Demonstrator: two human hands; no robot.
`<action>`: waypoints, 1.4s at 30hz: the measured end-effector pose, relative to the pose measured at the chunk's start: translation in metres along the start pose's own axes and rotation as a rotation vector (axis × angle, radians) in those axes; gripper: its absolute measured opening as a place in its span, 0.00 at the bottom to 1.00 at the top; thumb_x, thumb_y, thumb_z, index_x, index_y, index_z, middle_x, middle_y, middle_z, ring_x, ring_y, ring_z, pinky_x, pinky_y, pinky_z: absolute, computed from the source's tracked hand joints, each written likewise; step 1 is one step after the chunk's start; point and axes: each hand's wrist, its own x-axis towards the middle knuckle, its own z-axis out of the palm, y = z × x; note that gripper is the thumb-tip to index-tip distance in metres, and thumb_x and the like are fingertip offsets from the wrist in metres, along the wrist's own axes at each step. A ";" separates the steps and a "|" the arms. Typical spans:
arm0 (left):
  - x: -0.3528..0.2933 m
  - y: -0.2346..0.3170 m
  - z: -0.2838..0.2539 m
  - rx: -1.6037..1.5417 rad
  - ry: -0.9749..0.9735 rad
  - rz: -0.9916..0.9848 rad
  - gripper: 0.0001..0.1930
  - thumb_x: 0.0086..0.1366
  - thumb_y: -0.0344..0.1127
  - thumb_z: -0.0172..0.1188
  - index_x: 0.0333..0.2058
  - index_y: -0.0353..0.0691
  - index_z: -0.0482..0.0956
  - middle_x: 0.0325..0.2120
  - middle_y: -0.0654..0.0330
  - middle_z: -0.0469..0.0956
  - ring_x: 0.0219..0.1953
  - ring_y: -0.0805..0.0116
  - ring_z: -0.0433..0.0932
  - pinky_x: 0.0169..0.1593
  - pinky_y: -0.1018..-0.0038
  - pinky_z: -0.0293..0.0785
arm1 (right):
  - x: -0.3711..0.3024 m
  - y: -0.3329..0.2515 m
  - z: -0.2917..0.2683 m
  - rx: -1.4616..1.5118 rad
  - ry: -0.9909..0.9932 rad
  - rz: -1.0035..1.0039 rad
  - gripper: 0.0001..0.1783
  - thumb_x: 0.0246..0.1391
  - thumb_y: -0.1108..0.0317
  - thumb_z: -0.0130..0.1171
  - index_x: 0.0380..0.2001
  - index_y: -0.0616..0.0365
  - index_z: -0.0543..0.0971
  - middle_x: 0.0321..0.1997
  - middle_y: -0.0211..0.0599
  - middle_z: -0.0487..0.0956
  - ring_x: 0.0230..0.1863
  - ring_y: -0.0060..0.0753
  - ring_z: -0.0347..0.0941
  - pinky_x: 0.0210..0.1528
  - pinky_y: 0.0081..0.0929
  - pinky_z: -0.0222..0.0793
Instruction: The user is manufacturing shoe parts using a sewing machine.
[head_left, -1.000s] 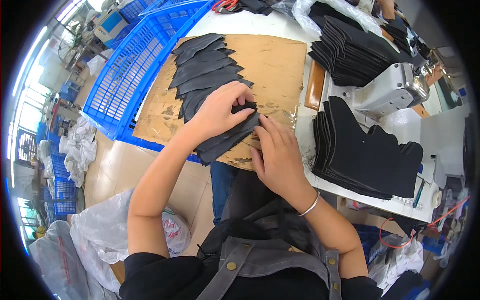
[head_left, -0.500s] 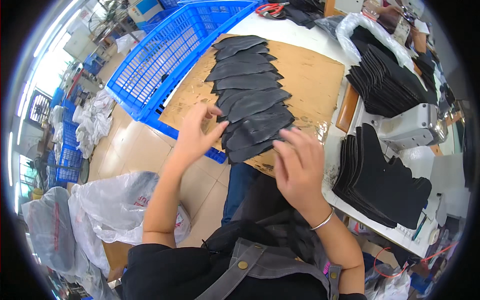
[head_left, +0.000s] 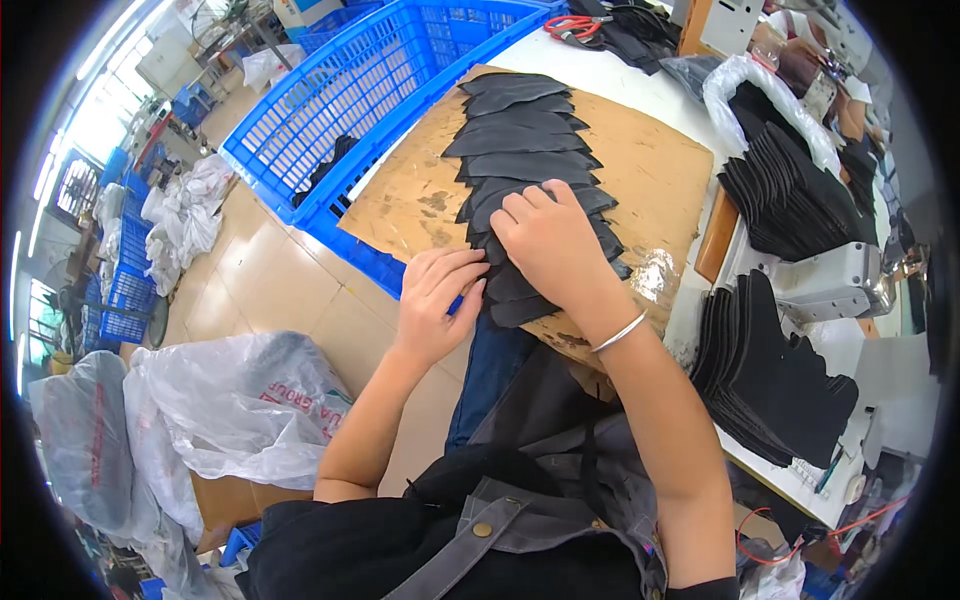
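Note:
A row of overlapping black leaf-shaped pieces [head_left: 515, 135], thin like leather or fabric, runs down a worn brown cardboard sheet [head_left: 640, 190]. Over the nearer part of the row lies my right hand [head_left: 555, 245], a silver bangle on its wrist. Its fingers are bent and closed on the pieces, and their tips are hidden, so what they grip cannot be made out. At the left edge of the same pieces is my left hand [head_left: 440, 300]. Its bent fingers and thumb close about the edge of a black piece there.
Left of the cardboard stands a blue plastic basket [head_left: 330, 110] with dark material inside. Red-handled scissors [head_left: 578, 28] lie at the far edge. To the right are stacks of black cut pieces [head_left: 770, 370] beside a white sewing machine [head_left: 830, 285]. Plastic-wrapped bundles [head_left: 240, 400] sit at lower left.
My right hand has moved left and away from me onto the row, its fingers curling. The left hand has come lower, beside the pieces' edge, its fingers drawn together. The whole view has shifted slightly.

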 end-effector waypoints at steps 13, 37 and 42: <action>-0.002 -0.001 0.004 -0.006 0.043 -0.047 0.09 0.51 0.24 0.62 0.33 0.38 0.80 0.39 0.59 0.80 0.43 0.58 0.76 0.49 0.66 0.67 | 0.006 0.000 0.004 0.002 0.045 -0.105 0.07 0.37 0.68 0.62 0.23 0.51 0.74 0.30 0.27 0.70 0.38 0.29 0.68 0.41 0.29 0.60; 0.100 0.137 0.014 -1.477 -0.393 -0.322 0.34 0.53 0.33 0.70 0.58 0.34 0.66 0.51 0.57 0.72 0.50 0.72 0.71 0.53 0.76 0.65 | -0.099 0.006 -0.212 1.141 0.713 0.878 0.13 0.51 0.80 0.56 0.41 0.64 0.71 0.35 0.36 0.75 0.15 0.14 0.67 0.15 0.11 0.66; 0.134 0.192 0.039 -1.375 -0.913 -0.421 0.11 0.61 0.34 0.65 0.36 0.33 0.78 0.24 0.72 0.74 0.27 0.85 0.69 0.28 0.84 0.66 | -0.151 0.013 -0.232 1.030 0.886 0.967 0.27 0.45 0.85 0.61 0.48 0.64 0.63 0.31 0.34 0.75 0.23 0.15 0.72 0.21 0.14 0.70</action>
